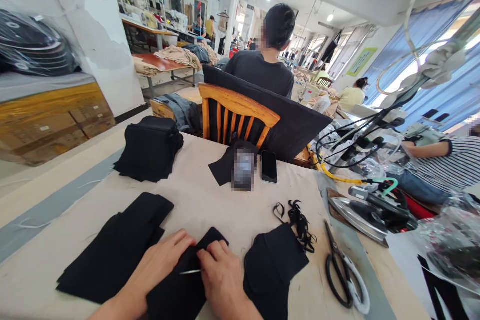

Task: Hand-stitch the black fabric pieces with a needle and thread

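A black fabric piece (176, 290) lies on the cloth-covered table in front of me. My left hand (165, 255) presses its closed fingertips on the fabric's upper left edge. My right hand (223, 275) has its fingers curled down on the same piece near the top corner. From under that hand a thin silvery tool (190, 272) sticks out to the left; its kind is hidden. Left of my hands is a stack of black fabric pieces (112, 245). To the right, more black pieces (275, 260) lie close by, with narrow black strips (300, 225) above them.
Scissors (343, 272) lie at right, near an iron (365, 215) on its board. A tall black fabric stack (148, 147) and a phone (269, 166) are farther back. Beyond the table are a wooden chair (240, 105) and a seated person (262, 65).
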`<state>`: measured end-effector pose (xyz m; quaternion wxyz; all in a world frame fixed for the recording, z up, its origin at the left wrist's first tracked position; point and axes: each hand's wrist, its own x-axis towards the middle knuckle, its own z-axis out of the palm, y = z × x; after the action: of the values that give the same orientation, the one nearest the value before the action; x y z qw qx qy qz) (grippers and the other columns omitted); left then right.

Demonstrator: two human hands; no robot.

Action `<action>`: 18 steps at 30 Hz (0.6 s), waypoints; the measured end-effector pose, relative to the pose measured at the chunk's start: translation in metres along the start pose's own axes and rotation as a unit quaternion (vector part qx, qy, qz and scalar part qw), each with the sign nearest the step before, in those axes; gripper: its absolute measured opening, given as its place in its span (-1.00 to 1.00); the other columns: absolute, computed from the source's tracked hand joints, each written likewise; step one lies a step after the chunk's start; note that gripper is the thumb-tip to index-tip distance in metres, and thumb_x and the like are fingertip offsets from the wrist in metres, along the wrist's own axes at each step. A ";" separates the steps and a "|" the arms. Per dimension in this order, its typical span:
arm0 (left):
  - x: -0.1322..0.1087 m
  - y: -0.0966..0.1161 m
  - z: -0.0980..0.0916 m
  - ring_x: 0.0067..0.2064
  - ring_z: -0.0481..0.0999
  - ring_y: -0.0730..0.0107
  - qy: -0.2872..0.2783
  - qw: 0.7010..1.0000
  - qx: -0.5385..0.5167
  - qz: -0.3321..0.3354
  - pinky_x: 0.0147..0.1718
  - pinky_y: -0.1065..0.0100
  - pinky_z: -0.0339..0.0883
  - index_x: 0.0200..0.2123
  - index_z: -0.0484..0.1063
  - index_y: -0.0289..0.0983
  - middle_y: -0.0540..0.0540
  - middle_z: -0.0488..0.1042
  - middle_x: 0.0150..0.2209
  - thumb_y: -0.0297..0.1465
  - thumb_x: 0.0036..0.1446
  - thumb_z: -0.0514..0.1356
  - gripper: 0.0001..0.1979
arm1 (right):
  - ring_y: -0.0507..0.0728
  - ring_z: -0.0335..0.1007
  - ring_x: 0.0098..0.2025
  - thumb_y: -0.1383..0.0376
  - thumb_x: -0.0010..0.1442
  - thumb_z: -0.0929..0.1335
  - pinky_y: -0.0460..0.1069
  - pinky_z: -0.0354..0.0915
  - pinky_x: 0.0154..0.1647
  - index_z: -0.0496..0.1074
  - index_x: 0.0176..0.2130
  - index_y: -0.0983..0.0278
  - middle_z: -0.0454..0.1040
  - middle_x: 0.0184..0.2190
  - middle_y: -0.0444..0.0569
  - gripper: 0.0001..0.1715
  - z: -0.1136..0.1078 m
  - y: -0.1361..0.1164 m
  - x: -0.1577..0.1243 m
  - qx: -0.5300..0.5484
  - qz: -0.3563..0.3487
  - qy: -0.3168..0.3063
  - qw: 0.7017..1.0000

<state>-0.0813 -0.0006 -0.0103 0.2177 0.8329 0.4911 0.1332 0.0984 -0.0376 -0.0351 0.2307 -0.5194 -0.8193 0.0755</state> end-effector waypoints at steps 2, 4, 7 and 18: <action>0.002 0.000 -0.003 -0.23 0.57 0.29 -0.001 1.000 0.002 0.000 -0.29 0.37 0.37 -0.21 0.47 -0.17 -0.04 0.53 -0.24 -0.55 0.07 0.03 -0.70 | 0.16 0.32 -0.32 0.43 0.08 0.35 0.00 0.23 -0.45 0.43 -0.14 0.19 0.42 -0.33 -0.08 -0.70 0.000 0.000 0.000 -0.001 0.001 -0.002 1.000; 0.003 0.000 -0.004 -0.21 0.56 0.29 0.002 1.000 0.005 -0.005 -0.29 0.37 0.36 -0.23 0.48 -0.17 -0.04 0.52 -0.24 -0.60 0.07 -0.02 -0.65 | 0.15 0.31 -0.32 0.43 0.08 0.36 0.00 0.23 -0.46 0.43 -0.15 0.19 0.42 -0.33 -0.08 -0.70 0.000 0.000 0.000 -0.004 0.002 -0.003 1.000; 0.002 -0.002 -0.001 -0.23 0.56 0.30 0.007 1.000 0.012 -0.013 -0.31 0.37 0.36 -0.26 0.47 -0.18 -0.04 0.52 -0.24 -0.63 0.08 -0.06 -0.63 | 0.16 0.31 -0.33 0.43 0.08 0.35 0.00 0.22 -0.47 0.43 -0.14 0.19 0.43 -0.33 -0.08 -0.69 -0.001 -0.001 0.000 -0.009 -0.003 -0.001 1.000; 0.002 -0.003 0.000 -0.39 0.52 0.29 0.016 0.999 0.040 -0.024 -0.38 0.33 0.29 -0.45 0.38 -0.19 -0.02 0.51 -0.44 -0.43 0.28 -0.07 -0.68 | 0.15 0.34 -0.37 0.39 0.23 0.27 -0.01 0.25 -0.51 0.41 -0.03 0.24 0.43 -0.37 -0.05 -0.69 -0.003 -0.003 0.001 -0.047 -0.035 0.014 0.998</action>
<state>-0.0827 0.0029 -0.0118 0.1797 0.8267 0.5191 0.1219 0.0971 -0.0379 -0.0314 0.2196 -0.5020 -0.8362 0.0212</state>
